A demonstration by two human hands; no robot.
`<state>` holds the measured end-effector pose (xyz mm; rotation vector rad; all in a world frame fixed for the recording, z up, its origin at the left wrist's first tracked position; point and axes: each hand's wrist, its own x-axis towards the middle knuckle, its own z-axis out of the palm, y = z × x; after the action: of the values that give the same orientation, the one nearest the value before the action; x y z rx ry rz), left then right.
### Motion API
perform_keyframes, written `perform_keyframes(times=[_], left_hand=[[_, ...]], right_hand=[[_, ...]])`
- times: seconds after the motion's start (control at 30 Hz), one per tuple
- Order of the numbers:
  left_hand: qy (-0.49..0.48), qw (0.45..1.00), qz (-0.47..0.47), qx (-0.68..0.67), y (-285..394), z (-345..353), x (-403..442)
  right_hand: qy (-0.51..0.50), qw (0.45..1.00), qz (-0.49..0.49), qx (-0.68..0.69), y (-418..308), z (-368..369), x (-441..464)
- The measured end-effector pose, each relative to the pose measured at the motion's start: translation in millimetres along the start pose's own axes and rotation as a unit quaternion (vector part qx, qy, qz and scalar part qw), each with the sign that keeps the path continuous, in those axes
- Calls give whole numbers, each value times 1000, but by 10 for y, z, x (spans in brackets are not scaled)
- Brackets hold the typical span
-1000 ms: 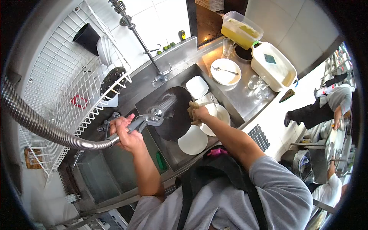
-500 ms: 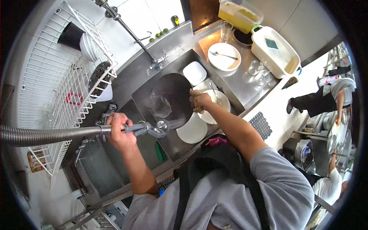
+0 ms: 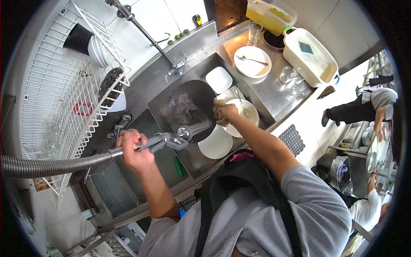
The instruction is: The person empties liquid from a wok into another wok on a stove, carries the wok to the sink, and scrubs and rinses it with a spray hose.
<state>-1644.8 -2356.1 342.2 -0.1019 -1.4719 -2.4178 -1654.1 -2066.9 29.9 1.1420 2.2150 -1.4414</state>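
My left hand (image 3: 136, 150) is wrapped round the handle of a spray nozzle (image 3: 173, 140) on a ribbed metal hose (image 3: 55, 166). Water fans out from its head over a dark round pan (image 3: 195, 96) in the sink, wetting the inside. At the pan's right edge, my right hand (image 3: 229, 113) is closed on a crumpled brown cloth (image 3: 219, 110); whether the fingers also grip the rim is hidden. Beside the pan lie a white round plate (image 3: 215, 144), a white bowl with a spoon (image 3: 249, 112) and a white square dish (image 3: 219, 79).
On the right counter stand a plate with cutlery (image 3: 252, 62), glasses (image 3: 287, 75), a white tub with a green sponge (image 3: 310, 62) and a yellowish container (image 3: 269, 17). A wire rack (image 3: 72, 107) hangs at left. Another person (image 3: 364, 105) stands at far right.
The spray head has shifted slightly right and up, and its water now lands farther up in the pan. The right hand stays at the pan's edge with the cloth.
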Motion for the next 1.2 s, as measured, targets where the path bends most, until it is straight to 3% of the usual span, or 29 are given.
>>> perform_keyframes(times=[0.07,0.13,0.17,0.3,0.4,0.5,0.57,0.73,0.8,0.97,1.07,1.2], left_hand=[[12,1000,13,-11,-127,127,-11],[-23,999,17,-21,-259,196,20],[5,998,38,-42,-322,289,31],[14,994,86,-71,-500,454,159],[36,988,133,-64,-587,560,250],[28,987,160,6,-572,565,281],[34,974,205,92,-560,542,277],[6,976,153,157,-351,283,238],[58,997,43,41,-251,227,199],[31,997,63,28,-296,193,130],[55,989,80,110,-334,295,118],[-28,994,20,99,-326,229,167]], right_hand=[[12,1000,5,13,17,2,42],[-4,992,71,102,72,9,39],[13,990,91,103,74,40,39],[6,985,96,144,-13,-15,-162],[-8,962,119,247,-5,-13,-202],[-24,958,99,267,97,83,-98],[2,978,85,192,52,88,-118],[-16,974,83,210,129,219,19],[-25,969,90,229,134,246,19],[-32,954,103,280,101,216,-38],[-54,947,99,299,84,157,-90],[-54,943,85,316,169,185,-64]])
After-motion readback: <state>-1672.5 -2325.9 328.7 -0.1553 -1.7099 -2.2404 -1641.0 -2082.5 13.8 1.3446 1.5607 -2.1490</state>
